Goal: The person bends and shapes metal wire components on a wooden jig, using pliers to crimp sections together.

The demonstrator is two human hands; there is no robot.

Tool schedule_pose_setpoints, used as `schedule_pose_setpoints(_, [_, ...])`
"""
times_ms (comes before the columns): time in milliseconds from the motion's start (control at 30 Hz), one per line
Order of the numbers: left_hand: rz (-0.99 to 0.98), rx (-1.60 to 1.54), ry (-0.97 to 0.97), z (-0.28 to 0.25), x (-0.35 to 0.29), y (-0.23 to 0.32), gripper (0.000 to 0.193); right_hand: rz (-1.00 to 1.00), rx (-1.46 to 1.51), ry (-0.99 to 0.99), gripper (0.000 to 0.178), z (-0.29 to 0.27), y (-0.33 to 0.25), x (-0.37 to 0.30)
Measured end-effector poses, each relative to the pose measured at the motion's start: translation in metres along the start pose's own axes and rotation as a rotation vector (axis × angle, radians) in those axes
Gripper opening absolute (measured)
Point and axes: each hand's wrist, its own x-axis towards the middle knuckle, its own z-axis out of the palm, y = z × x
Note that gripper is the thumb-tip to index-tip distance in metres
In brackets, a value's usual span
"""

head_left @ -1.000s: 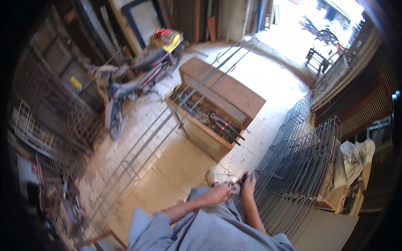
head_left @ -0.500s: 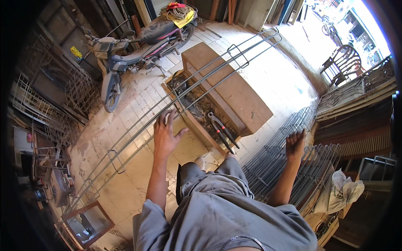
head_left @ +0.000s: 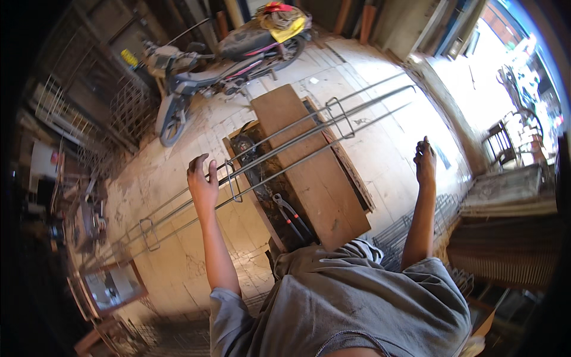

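Observation:
A long steel-rod cage (head_left: 309,132) with rectangular wire ties runs slantwise over a brown wooden board (head_left: 315,178). My left hand (head_left: 203,181) is over the cage's rods, beside one wire tie. Its thumb and fingers are apart and bent; the rods pass behind it, so contact is unclear. Held out at the right, my right hand (head_left: 425,163) has loosely bent fingers and nothing visible in them. Beside the board, in a dark open trough (head_left: 231,144), lie long-handled pincers (head_left: 288,215) with red and black grips.
A motorbike (head_left: 214,74) with rope and yellow cloth on its seat stands at the far left. Bent steel rods (head_left: 392,235) are stacked at the right. A framed glass panel (head_left: 113,288) is at the lower left, and a chair (head_left: 499,143) stands far right.
The view has shifted toward the board. My left hand has moved left along the cage, past a wire tie. My right hand has risen and loosened from a fist.

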Motion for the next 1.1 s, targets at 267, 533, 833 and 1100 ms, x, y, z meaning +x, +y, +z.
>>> schedule_pose_setpoints(267, [-0.191,0.061,-0.241,-0.021,-0.007,0.018,0.028,-0.030,-0.228,0.091,0.055,0.002,0.017,0.196])
schedule_pose_setpoints(533, [-0.324,0.045,-0.391,0.012,0.014,0.022,0.035,-0.063,-0.128,0.099,0.051,0.029,0.009,0.252])
schedule_pose_setpoints(833, [-0.304,0.004,-0.247,0.026,0.006,0.022,0.021,-0.101,-0.062,0.156,0.049,0.012,0.015,0.281])
schedule_pose_setpoints(1100, [-0.263,-0.001,-0.076,0.037,-0.007,0.018,0.019,-0.166,-0.013,0.246,0.038,-0.006,0.046,0.315])
